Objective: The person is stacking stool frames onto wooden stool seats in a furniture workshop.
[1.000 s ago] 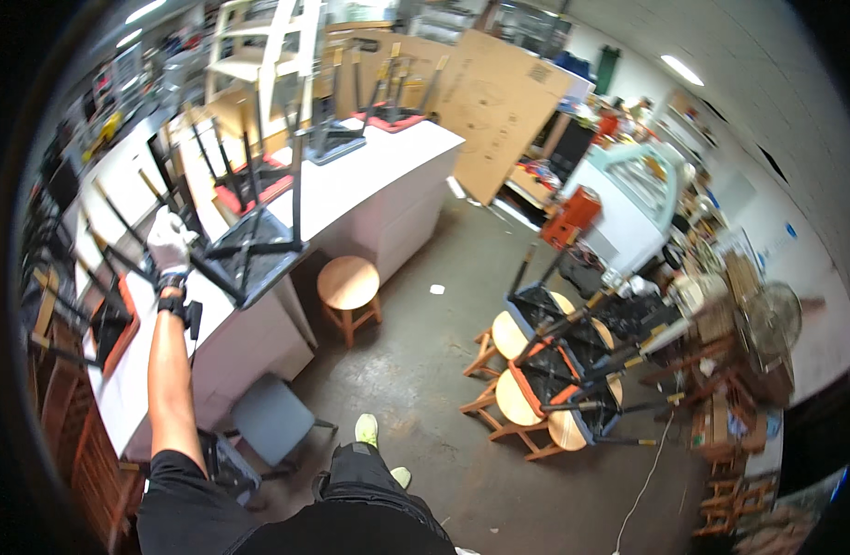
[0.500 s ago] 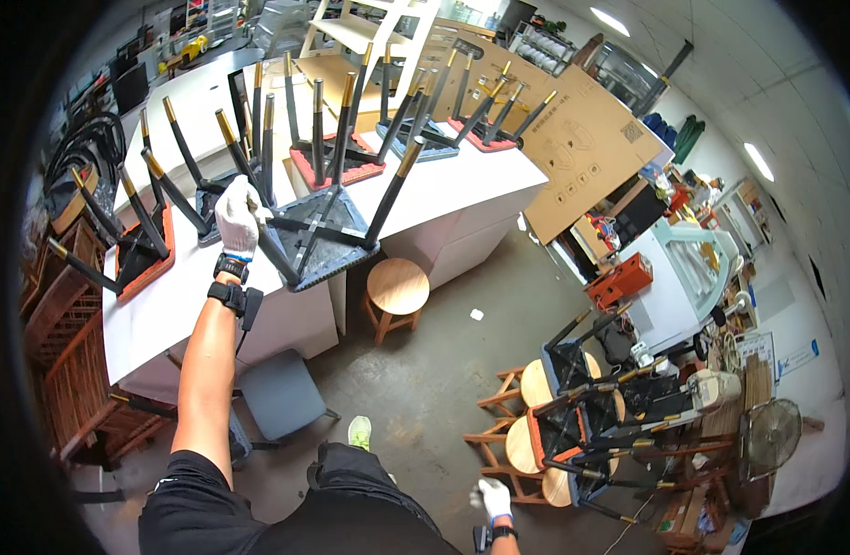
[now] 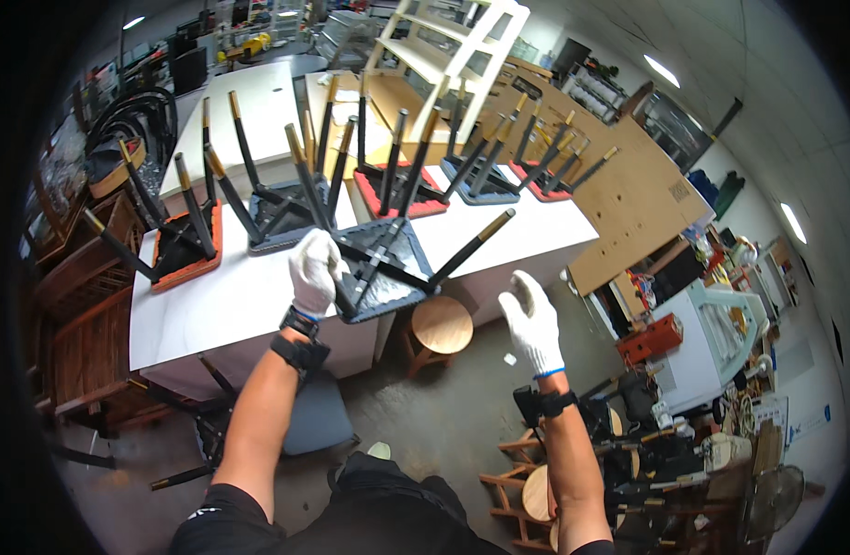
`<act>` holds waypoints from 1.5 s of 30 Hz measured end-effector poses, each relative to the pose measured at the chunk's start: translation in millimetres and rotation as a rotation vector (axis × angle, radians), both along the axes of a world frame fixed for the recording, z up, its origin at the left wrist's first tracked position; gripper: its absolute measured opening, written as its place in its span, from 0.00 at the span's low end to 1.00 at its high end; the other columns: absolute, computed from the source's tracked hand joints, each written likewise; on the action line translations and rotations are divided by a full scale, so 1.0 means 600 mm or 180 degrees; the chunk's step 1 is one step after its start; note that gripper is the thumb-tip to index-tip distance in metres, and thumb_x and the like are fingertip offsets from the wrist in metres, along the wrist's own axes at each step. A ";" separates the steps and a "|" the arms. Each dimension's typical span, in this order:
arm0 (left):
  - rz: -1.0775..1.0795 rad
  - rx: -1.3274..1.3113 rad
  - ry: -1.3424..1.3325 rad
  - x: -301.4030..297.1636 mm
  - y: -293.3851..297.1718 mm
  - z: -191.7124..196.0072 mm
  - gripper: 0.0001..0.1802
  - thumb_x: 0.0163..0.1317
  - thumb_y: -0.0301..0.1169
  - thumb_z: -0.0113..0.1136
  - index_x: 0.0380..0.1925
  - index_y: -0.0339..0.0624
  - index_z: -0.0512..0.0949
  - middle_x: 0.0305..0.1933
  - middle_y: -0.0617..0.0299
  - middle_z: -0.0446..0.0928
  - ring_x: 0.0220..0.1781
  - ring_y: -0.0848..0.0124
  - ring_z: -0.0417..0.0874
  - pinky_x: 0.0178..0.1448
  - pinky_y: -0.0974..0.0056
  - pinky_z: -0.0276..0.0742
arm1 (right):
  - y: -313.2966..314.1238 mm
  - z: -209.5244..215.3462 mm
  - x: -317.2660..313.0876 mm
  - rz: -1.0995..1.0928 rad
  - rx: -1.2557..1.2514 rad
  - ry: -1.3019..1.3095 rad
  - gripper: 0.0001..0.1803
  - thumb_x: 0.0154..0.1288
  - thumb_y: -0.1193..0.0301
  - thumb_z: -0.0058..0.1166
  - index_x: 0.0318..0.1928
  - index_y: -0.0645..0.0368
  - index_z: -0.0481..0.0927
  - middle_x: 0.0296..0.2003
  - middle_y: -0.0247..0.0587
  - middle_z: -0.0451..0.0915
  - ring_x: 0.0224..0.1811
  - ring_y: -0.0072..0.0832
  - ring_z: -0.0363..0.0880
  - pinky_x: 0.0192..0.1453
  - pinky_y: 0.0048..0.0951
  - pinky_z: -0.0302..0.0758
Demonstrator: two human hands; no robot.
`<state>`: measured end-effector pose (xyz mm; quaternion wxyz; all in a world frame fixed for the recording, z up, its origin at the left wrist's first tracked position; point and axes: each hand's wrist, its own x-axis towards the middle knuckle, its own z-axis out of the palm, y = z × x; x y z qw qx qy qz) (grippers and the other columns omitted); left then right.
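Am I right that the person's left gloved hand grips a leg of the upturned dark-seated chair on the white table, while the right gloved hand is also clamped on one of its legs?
Not quite. The head view shows the left hand on a leg of the upturned dark chair on the white table, but the right hand is open in the air beside the table, touching nothing.

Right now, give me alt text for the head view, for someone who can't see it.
A gloved left hand grips a leg of an upturned dark chair on a white table, while the gloved right hand hangs open in the air beside it. More upturned chairs line the table, and a round wooden stool stands on the floor below.
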<state>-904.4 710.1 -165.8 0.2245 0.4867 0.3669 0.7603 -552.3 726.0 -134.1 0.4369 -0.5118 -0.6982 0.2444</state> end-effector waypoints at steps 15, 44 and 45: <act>0.0115 -0.0372 0.0115 0.032 -0.089 -0.027 0.21 0.72 0.39 0.45 0.22 0.38 0.72 0.18 0.65 0.70 0.20 0.79 0.69 0.25 0.72 0.63 | 0.126 -0.008 -0.067 0.0593 -0.1537 0.3058 0.42 0.71 0.40 0.43 0.67 0.66 0.58 0.66 0.54 0.58 0.70 0.49 0.56 0.70 0.68 0.53; -0.1765 -0.2724 -0.3193 0.185 -0.341 -0.157 0.23 0.59 0.16 0.49 0.55 0.23 0.62 0.54 0.37 0.71 0.55 0.47 0.79 0.57 0.43 0.82 | -0.014 -0.190 0.169 0.0862 -0.4523 0.1614 0.07 0.64 0.72 0.55 0.31 0.58 0.71 0.17 0.31 0.67 0.11 0.18 0.63 0.12 0.20 0.55; -0.1645 -0.2747 -0.2969 0.179 -0.346 -0.135 0.17 0.57 0.15 0.50 0.49 0.24 0.69 0.48 0.41 0.76 0.49 0.49 0.82 0.58 0.44 0.81 | -0.040 -0.178 0.155 0.0810 -0.4242 0.1458 0.07 0.62 0.72 0.56 0.31 0.58 0.72 0.17 0.31 0.68 0.11 0.18 0.64 0.12 0.20 0.56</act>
